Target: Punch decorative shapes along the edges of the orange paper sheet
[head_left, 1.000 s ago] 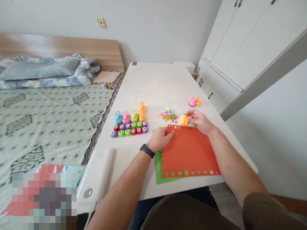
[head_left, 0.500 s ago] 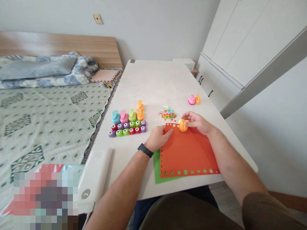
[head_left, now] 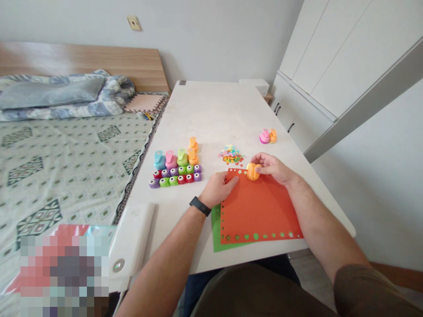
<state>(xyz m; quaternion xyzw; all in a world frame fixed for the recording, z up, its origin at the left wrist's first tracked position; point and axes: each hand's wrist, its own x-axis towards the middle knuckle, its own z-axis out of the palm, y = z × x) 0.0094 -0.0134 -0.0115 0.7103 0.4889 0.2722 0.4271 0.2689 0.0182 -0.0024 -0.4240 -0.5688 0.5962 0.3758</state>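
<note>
An orange sheet of paper (head_left: 261, 207), with rows of shaped holes along its left, bottom and top edges, lies over a green sheet (head_left: 216, 229). My left hand (head_left: 218, 189) grips its upper left corner, thumb on top and the other fingers partly hidden. At the top edge, my right hand (head_left: 272, 169) is closed around an orange craft punch (head_left: 253, 172), which sits over that edge beside the punched holes. Just beyond the paper is a small heap of colourful paper cutouts (head_left: 231, 155).
Left of the sheets stand rows of small punches (head_left: 173, 180) with larger lever punches (head_left: 181, 158) behind. A pink punch (head_left: 264, 136) and another orange one (head_left: 272, 135) are at the right. A long white device (head_left: 132, 237) lies along the table's left edge, beside a bed (head_left: 82, 167).
The orange punch in my right hand has moved toward me, from beyond the paper's top edge onto it. My left hand keeps its grip on the corner.
</note>
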